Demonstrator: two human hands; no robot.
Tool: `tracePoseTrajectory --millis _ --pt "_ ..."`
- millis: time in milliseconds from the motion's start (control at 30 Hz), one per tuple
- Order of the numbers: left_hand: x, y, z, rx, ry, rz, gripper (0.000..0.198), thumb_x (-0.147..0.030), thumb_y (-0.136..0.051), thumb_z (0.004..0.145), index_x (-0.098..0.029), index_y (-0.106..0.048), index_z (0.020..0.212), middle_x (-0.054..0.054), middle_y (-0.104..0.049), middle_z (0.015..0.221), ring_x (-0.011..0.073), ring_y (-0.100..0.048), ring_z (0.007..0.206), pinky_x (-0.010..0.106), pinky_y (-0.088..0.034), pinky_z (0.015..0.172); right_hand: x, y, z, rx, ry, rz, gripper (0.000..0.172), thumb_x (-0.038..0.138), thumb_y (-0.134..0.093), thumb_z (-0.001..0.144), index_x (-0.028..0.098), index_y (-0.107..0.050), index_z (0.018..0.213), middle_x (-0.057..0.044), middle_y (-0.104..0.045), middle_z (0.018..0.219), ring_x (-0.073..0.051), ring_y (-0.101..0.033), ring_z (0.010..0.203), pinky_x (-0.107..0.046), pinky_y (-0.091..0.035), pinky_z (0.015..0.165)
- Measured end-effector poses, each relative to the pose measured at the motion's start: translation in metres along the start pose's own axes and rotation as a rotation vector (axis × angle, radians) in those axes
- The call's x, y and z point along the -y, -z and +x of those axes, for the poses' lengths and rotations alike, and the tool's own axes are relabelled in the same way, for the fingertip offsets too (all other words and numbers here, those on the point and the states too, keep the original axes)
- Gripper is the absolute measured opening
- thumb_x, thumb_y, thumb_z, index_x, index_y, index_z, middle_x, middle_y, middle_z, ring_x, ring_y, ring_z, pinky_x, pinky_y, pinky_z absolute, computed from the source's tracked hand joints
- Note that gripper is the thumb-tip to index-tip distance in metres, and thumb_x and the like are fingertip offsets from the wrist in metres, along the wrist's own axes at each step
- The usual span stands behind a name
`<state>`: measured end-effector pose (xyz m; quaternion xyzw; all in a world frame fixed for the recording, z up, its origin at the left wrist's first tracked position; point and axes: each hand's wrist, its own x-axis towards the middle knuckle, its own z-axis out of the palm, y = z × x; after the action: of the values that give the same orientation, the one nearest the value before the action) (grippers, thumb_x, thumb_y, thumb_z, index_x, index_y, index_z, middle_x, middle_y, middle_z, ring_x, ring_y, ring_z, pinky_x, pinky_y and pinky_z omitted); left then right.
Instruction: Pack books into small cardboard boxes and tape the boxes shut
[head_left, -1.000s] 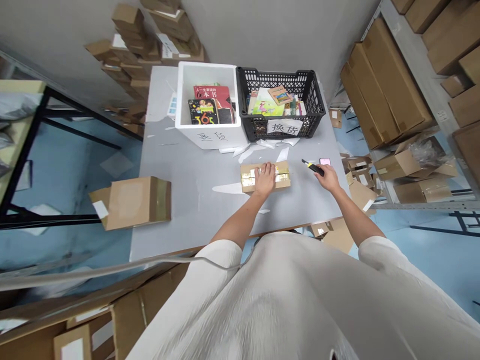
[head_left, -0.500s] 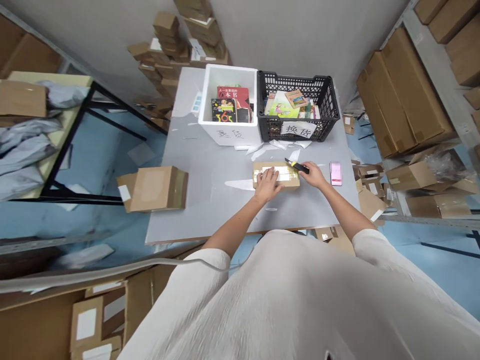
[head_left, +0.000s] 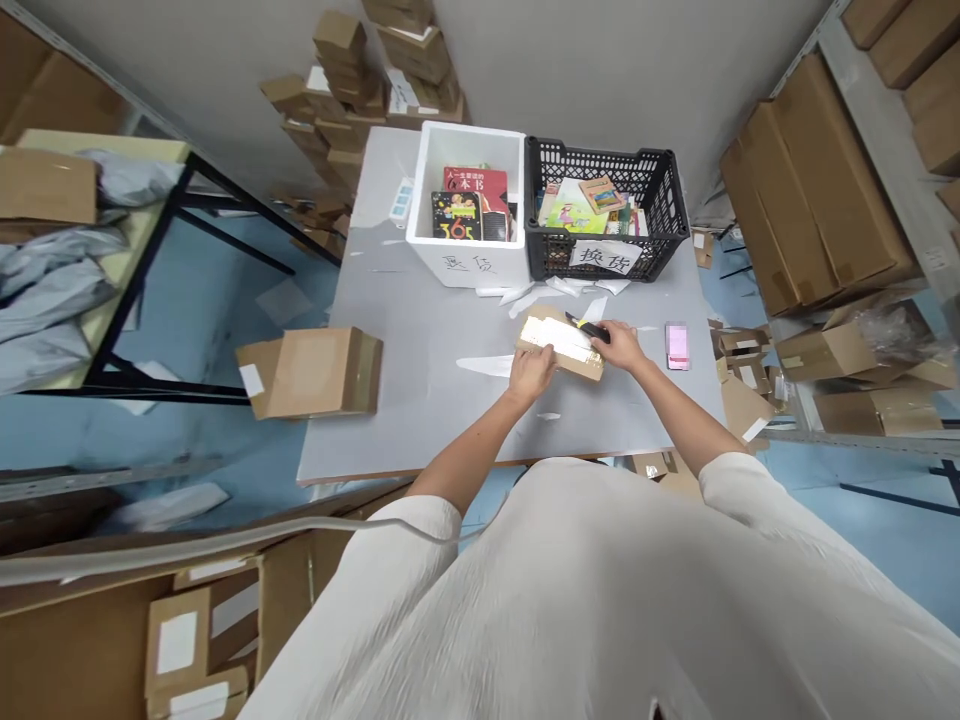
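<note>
A small taped cardboard box (head_left: 581, 369) with a white label on top lies turned at an angle on the grey table (head_left: 420, 400). My left hand (head_left: 532, 371) grips its near left corner, thumb on top and fingers along the side. In my right hand (head_left: 621, 346) is a black and yellow utility knife (head_left: 589, 327), its tip pointing left above the box's far side. That hand is at the right end of the box; whether the blade touches the cardboard I cannot tell. A phone (head_left: 676, 346) with a lit pink screen lies to the right.
At the table's back stand a white foam box (head_left: 469, 262) and a black plastic crate (head_left: 534, 250), both holding books. Paper scraps lie before them. A larger carton (head_left: 311, 372) sits at the left edge. Shelves with parcels flank both sides.
The small box has turned clockwise, its right end now nearer to me. My left hand has slid from its top to the near left corner. The knife stays in my right hand.
</note>
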<state>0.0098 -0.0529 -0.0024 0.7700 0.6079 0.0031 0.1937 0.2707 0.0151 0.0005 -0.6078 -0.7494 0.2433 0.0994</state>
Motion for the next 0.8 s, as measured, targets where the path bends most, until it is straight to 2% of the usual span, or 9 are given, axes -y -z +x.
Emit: tracePoseTrajectory --millis 100,167,333,433,533,667,800 --pt "-0.001 -0.001 0.01 0.01 0.025 -0.012 0.045 -0.028 -0.045 0.114 -0.018 -0.061 0.155 0.019 -0.082 0.126 0.0376 -0.077 0.125 0.05 -0.051 0.112 -0.004 0.005 -0.011 0.007 -0.024 -0.013 0.046 0.047 -0.066 0.103 0.02 -0.077 0.138 -0.019 -0.081 0.139 -0.044 -0.067 0.13 -0.058 -0.051 0.113" --pt "-0.004 0.0 0.016 -0.002 0.036 -0.024 0.043 -0.027 -0.044 0.115 -0.018 -0.062 0.153 0.019 -0.081 0.127 0.0371 -0.077 0.125 0.049 -0.052 0.111 -0.007 0.008 -0.017 0.024 -0.061 -0.006 0.045 0.047 -0.065 0.104 0.021 -0.076 0.139 -0.017 -0.082 0.138 -0.043 -0.07 0.129 -0.056 -0.052 0.114" --pt "-0.018 0.005 0.023 -0.043 0.046 -0.051 0.043 -0.032 -0.046 0.114 -0.019 -0.063 0.151 0.021 -0.074 0.141 0.0387 -0.071 0.133 0.05 -0.054 0.113 -0.014 0.008 -0.033 0.068 -0.149 0.118 0.042 0.048 -0.065 0.104 0.024 -0.074 0.137 -0.012 -0.085 0.129 -0.035 -0.077 0.116 -0.045 -0.059 0.103" --pt "-0.022 0.008 0.024 -0.041 0.064 -0.058 0.044 -0.034 -0.046 0.114 -0.018 -0.062 0.152 0.022 -0.07 0.148 0.0392 -0.068 0.138 0.051 -0.053 0.117 -0.01 -0.002 -0.044 0.124 -0.139 0.219 0.04 0.052 -0.066 0.103 0.024 -0.074 0.131 -0.01 -0.086 0.117 -0.032 -0.078 0.107 -0.041 -0.061 0.096" --pt "-0.025 0.01 0.024 -0.047 0.059 -0.07 0.046 -0.034 -0.048 0.113 -0.018 -0.062 0.154 0.022 -0.061 0.164 0.0401 -0.063 0.145 0.053 -0.051 0.12 -0.004 -0.015 -0.054 0.182 -0.118 0.324 0.039 0.054 -0.067 0.102 0.024 -0.073 0.126 -0.007 -0.085 0.11 -0.028 -0.078 0.101 -0.039 -0.061 0.093" --pt "-0.034 0.011 0.025 -0.068 0.045 -0.076 0.05 -0.039 -0.053 0.111 -0.019 -0.062 0.156 0.021 -0.053 0.174 0.0422 -0.053 0.155 0.056 -0.045 0.125 -0.009 -0.018 -0.057 0.102 -0.139 0.421 0.043 0.056 -0.065 0.102 0.023 -0.071 0.128 -0.008 -0.083 0.118 -0.027 -0.076 0.103 -0.041 -0.061 0.098" --pt "-0.054 0.007 0.027 -0.027 0.02 -0.06 0.067 -0.05 -0.062 0.108 -0.02 -0.052 0.168 0.02 -0.052 0.173 0.0422 -0.05 0.156 0.054 -0.043 0.127 -0.026 -0.012 -0.047 -0.009 -0.178 0.434 0.043 0.056 -0.07 0.096 0.022 -0.072 0.123 -0.012 -0.078 0.133 -0.029 -0.075 0.109 -0.048 -0.061 0.106"
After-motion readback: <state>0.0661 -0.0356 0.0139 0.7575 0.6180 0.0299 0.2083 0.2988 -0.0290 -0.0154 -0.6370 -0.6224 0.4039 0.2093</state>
